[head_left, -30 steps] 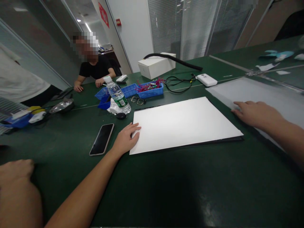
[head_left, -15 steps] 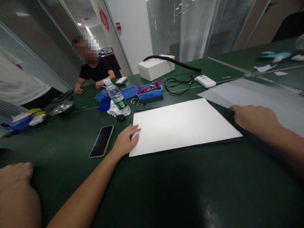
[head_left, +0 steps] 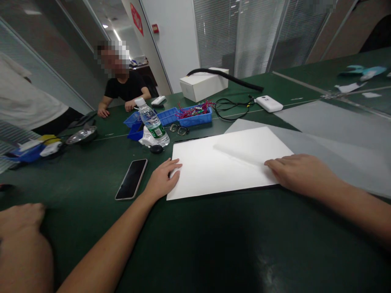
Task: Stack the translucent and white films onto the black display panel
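Grey film (head_left: pixel 320 142) could crease if flat open right hand (head_left: pixel 301 175) drags unevenly; flat open left hand (head_left: pixel 161 181) pins white sheet (head_left: pixel 214 171)

Sheet (head_left: pixel 210 173) flat on green table (head_left: pixel 214 244), left hand (head_left: pixel 161 181) flat on sheet's left edge, right hand (head_left: pixel 297 173) palm-down on its right end, grey film (head_left: pixel 330 134) overlapping sheet's far right corner, phone (head_left: pixel 132 179) just left of sheet, bottle (head_left: pixel 152 124), glasses (head_left: pixel 180 130) and blue trays (head_left: pixel 195 116) beyond it
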A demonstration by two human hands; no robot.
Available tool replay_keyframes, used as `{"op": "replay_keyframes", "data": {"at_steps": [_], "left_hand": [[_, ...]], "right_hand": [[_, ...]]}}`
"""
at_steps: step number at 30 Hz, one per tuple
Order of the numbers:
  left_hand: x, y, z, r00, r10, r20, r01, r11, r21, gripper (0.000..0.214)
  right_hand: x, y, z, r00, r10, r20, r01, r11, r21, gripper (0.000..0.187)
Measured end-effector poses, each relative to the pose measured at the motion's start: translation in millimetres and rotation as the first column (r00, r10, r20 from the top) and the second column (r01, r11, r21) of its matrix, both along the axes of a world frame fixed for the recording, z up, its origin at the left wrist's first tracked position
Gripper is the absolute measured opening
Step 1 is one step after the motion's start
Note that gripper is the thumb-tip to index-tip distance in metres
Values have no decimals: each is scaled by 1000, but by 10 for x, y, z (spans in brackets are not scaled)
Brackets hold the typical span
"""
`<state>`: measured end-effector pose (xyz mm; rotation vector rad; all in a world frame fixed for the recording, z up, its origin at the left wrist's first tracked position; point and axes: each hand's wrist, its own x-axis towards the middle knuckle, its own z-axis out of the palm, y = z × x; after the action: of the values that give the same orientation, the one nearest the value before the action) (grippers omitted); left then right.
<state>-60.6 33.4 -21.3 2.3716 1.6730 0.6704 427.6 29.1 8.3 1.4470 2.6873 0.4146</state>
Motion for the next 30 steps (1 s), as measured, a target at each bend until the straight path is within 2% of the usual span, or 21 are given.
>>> {"op": "replay_keyframes", "data": {"at_steps": [2, 4, 6, 9, 15, 21, 24, 27, 30], "left_hand": [[1, 2, -3, 1000, 4, -1, -4, 1000, -2, 42], [4, 2, -5, 1000, 6, -2, -6, 1000, -2, 41], [6, 2, -7, 1000, 6, 0, -6, 1000, -2, 41], [7, 4, -14, 1000, 10, 12, -10, 1000, -4, 41], [-3, 8, -13, 1000, 8, 16, -8, 1000, -8, 43], [-4, 4, 1, 1000, 8, 4, -8, 1000, -4, 44], [1, 0, 9, 1000, 6, 10, -5, 1000, -9, 43], [4, -3, 12, 1000, 6, 16, -6, 1000, -10, 43], [4, -5, 10, 1000, 7, 25, -7, 1000, -9, 42]], "right_hand": [[-62, -22, -38, 969, 241, -50, -236, 967, 101, 31], [-117, -43, -72, 885, 459, -82, -430, 871, 237, 33], [-170, -68, -88, 814, 573, -94, -520, 792, 318, 32], [-238, -101, -81, 769, 629, -116, -564, 752, 340, 31], [-248, -75, -89, 704, 666, -247, -599, 744, 297, 32], [-144, -23, -96, 687, 633, -358, -576, 774, 263, 37], [-87, -9, -60, 746, 566, -350, -484, 823, 298, 32], [-39, 8, -52, 854, 388, -347, -288, 908, 306, 29], [-14, 35, -83, 921, 220, -321, -140, 957, 255, 34]]}}
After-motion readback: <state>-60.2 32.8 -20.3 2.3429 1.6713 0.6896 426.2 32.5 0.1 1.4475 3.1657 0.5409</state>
